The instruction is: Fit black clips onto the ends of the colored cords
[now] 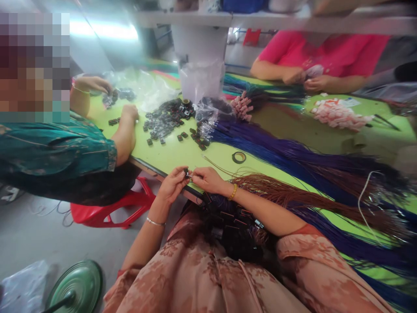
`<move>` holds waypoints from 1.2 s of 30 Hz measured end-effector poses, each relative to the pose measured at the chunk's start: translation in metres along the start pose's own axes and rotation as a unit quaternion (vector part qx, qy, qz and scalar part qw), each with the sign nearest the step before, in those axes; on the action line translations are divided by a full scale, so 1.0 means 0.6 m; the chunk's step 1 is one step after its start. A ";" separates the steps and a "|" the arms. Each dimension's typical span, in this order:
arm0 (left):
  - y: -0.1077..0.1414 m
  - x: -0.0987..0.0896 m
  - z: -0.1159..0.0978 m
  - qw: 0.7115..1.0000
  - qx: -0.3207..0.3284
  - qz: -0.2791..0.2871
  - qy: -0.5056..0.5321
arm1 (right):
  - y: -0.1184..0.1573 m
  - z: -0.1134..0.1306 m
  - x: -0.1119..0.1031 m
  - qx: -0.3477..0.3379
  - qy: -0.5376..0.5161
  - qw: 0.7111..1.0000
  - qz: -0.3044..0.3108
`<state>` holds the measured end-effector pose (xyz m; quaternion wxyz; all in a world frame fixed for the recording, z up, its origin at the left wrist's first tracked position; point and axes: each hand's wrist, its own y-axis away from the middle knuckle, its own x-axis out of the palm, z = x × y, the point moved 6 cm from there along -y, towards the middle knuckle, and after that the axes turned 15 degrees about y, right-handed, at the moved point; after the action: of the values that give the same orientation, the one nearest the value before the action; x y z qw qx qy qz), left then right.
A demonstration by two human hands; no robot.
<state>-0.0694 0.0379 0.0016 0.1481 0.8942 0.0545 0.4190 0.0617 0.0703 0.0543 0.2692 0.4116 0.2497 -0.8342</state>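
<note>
Small black part [186, 173]: blocky, pale glint on face, located at near edge of green table [156, 150]. Pinched in left hand [173, 184]; right hand [210, 179] pinched closed just beside, contents too blurred to tell. Clear bag [215, 111] on table: dark contents, probably pieces, beside loose black pieces [167, 117].

The held piece [186, 172] was black, the tabletop [163, 152] lime green. Toward two o'clock, a person's top [342, 54] was hot pink; at nine, a sleeve [65, 141] was teal with a paler pattern. The stool [87, 213] at eight was red. At six, the blouse [195, 278] was dusty orange, its darker print seemingly floral. Wires [283, 191] near four were brown.
</note>
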 end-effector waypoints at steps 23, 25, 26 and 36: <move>0.011 0.009 0.013 0.991 0.090 -0.071 -0.062 | -0.001 -0.014 0.009 0.028 0.026 0.999 0.032; 0.012 0.009 0.014 0.990 0.097 -0.079 -0.060 | 0.001 -0.011 0.008 0.023 0.038 0.998 0.034; 0.012 0.009 0.014 0.990 0.099 -0.078 -0.062 | 0.001 -0.009 0.008 0.023 0.047 0.998 0.036; 0.027 -0.004 0.005 0.990 0.054 -0.057 -0.119 | -0.006 -0.044 -0.016 0.090 0.123 0.988 0.020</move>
<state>-0.0688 0.0212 0.0031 0.1281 0.9398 0.1098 0.2973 0.0793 0.0921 0.0486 0.2147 0.5385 0.1961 -0.7909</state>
